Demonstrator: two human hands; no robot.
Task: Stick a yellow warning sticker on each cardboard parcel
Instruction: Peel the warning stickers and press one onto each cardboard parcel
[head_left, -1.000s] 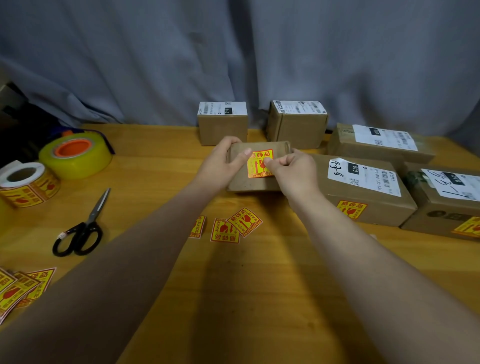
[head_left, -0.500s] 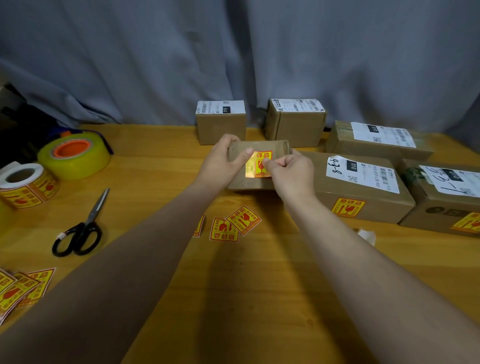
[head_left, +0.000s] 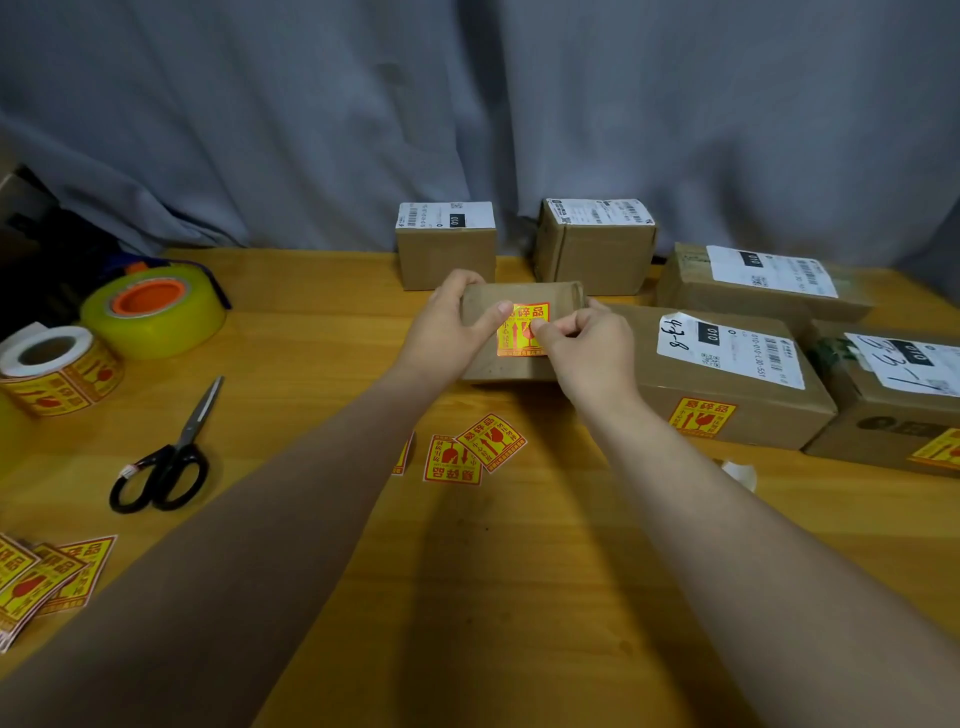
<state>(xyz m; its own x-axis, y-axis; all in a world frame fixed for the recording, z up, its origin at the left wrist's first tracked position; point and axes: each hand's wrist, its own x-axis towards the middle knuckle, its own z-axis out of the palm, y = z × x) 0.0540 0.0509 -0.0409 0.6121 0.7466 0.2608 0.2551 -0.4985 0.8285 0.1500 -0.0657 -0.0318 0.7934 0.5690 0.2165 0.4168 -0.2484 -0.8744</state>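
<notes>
A small brown cardboard parcel stands tilted toward me at the table's middle. My left hand grips its left end, thumb resting on its face. A yellow warning sticker lies on that face. My right hand pinches the sticker's right edge between thumb and fingers and hides that side. To the right sit two larger parcels, each with a yellow sticker on its front. Two small parcels and a flat one stand behind.
Loose yellow stickers lie under my arms, more at the left edge. A sticker roll, a clear tape roll and black scissors sit on the left. A white backing scrap lies right. Grey curtain behind.
The sticker's left side has been pressed flatter onto the parcel's face. My right hand has shifted slightly along the sticker; my left hand still holds the parcel.
</notes>
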